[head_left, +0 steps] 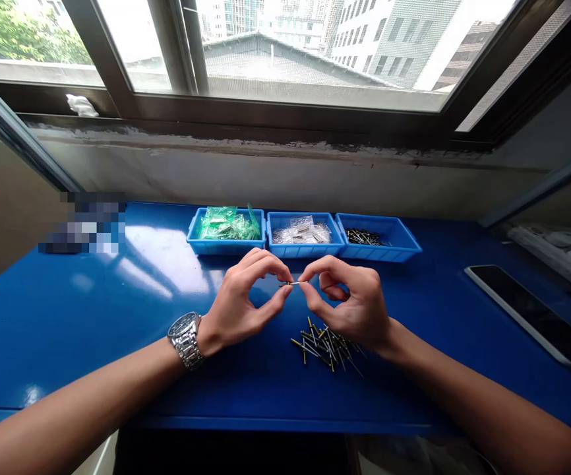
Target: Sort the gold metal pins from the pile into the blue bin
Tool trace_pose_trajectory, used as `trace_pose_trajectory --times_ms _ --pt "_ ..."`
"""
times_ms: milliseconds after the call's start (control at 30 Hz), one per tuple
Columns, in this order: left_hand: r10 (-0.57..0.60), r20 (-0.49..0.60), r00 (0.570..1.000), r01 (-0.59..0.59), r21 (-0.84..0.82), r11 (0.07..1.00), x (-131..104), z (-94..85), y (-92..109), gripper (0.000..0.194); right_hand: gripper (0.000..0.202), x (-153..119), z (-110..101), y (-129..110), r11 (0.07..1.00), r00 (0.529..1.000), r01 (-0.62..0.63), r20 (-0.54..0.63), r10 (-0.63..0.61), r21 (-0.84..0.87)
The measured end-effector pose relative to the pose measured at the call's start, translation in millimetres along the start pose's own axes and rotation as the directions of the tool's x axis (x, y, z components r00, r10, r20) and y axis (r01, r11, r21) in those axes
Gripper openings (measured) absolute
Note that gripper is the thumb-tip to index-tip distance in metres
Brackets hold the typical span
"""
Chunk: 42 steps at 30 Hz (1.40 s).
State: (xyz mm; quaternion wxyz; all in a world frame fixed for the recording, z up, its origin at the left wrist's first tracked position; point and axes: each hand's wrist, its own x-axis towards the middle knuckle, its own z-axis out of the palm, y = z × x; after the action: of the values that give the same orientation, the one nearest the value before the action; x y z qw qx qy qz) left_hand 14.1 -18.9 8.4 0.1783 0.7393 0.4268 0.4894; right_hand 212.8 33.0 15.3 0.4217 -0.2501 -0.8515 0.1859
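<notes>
Between my two hands, above the middle of the blue table, a thin silver metal pin [295, 283] lies level. My left hand [246, 293] pinches its left end between thumb and forefinger, and a short dark tip sticks out there. The right end is in the thumb-and-forefinger pinch of my right hand [352, 297]. Just below my right hand is a loose pile of slender pins [328, 346], with silver shafts and gold-and-black ends. My right hand hides part of that pile. The exact kind of pin is too small to make out.
Behind my hands stand three blue bins in a row: one with green plastic bags [229, 224], one with clear bags [305, 231], one with dark pins [363, 237]. A phone [537, 313] lies at the right. The blue table [117, 343] ends below a window.
</notes>
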Motion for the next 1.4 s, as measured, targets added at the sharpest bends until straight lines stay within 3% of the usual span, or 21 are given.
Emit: trace_pose_trajectory --times_ms 100,267,533,667,833,1067,1200,1400 --pt "0.022 -0.056 0.998 -0.022 0.008 1.0 0.2 -0.2 -0.5 0.003 0.007 1.0 1.2 3.7 0.998 0.995 -0.048 0.095 0.044 0.043" --pt "0.055 -0.04 0.998 -0.055 0.017 0.998 -0.2 0.0 -0.7 0.005 0.011 0.5 5.9 6.9 0.993 0.98 -0.059 0.198 0.037 0.106" --pt "0.006 -0.063 0.998 -0.005 0.011 1.0 1.1 0.0 -0.7 0.001 0.008 0.2 1.9 2.9 0.999 0.999 -0.038 0.028 0.037 0.017" --pt "-0.011 0.026 1.0 0.011 -0.001 1.0 0.8 1.1 -1.8 0.002 0.004 -1.9 2.6 -0.4 1.0 0.999 0.017 -0.036 -0.016 0.014" --pt "0.028 0.102 0.994 -0.026 -0.019 0.999 -1.7 1.0 -1.7 0.004 0.002 -4.4 4.5 -2.4 0.998 0.999 0.043 0.002 -0.043 0.051" --pt "0.017 -0.02 1.0 -0.017 -0.025 1.0 -0.3 -0.2 -0.8 0.004 0.004 -1.1 1.6 -0.4 0.999 0.999 -0.02 -0.024 0.021 0.051" --pt "0.04 -0.073 0.997 -0.042 -0.026 0.999 -0.4 0.4 -0.7 0.005 0.004 0.0 1.6 2.8 0.995 0.997 -0.051 0.058 0.046 0.08" --pt "0.07 -0.048 0.996 -0.072 -0.03 0.997 -1.3 0.1 0.0 0.007 0.009 -0.8 5.5 6.2 0.987 0.983 -0.065 0.178 0.039 0.144"
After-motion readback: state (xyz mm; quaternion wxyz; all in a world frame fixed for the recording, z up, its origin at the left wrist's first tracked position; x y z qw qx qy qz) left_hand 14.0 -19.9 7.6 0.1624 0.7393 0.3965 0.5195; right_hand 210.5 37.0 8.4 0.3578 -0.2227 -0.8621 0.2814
